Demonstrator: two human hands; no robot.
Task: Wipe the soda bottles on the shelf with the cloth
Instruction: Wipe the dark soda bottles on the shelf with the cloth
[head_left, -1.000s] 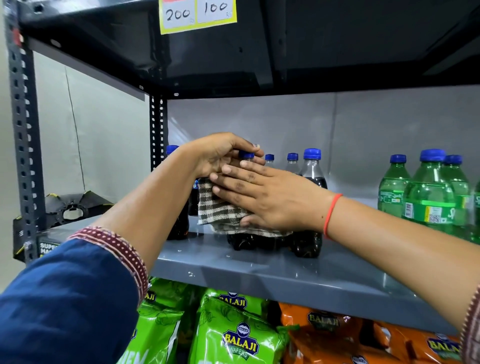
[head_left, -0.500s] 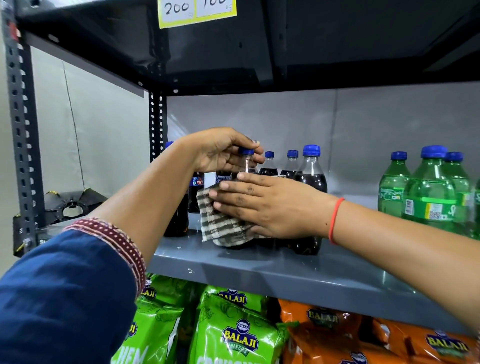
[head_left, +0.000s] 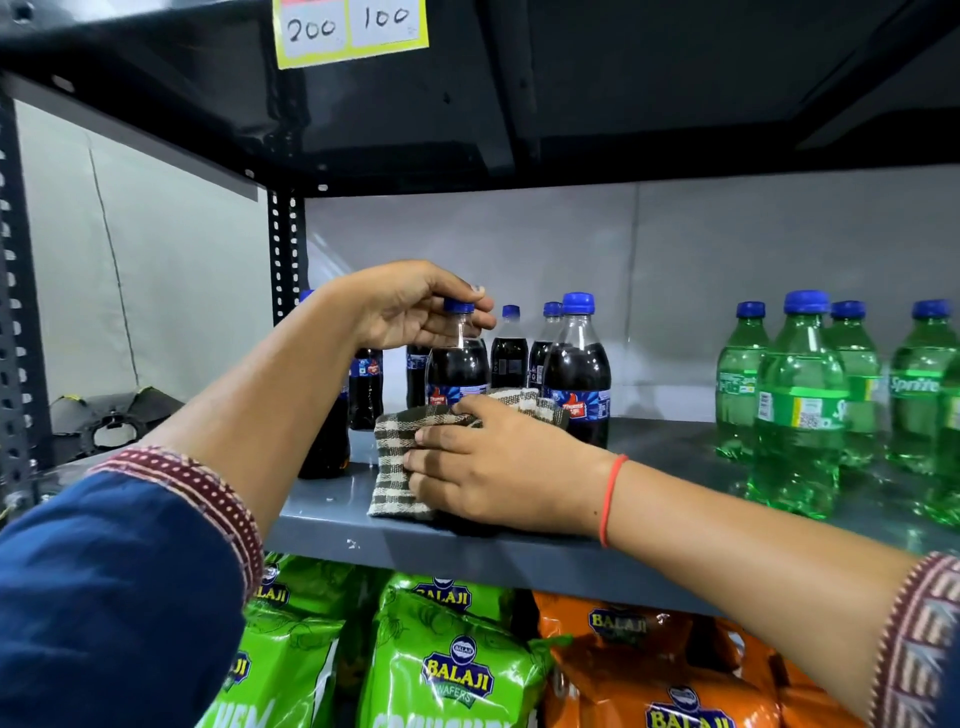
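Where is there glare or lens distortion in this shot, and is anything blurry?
Head view: glare streaks the underside of the upper shelf and glints on the green bottles; wide-angle bending bows the left upright; the near sleeve looks soft, while the left hand and cloth stay sharp.

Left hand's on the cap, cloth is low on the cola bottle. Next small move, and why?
Probably slide the checked cloth up the cola bottle. The right hand presses the cloth against the bottle's lower part, near the shelf, so the shoulder and neck are uncovered. The left hand grips the blue cap, steadying the bottle for that stroke.
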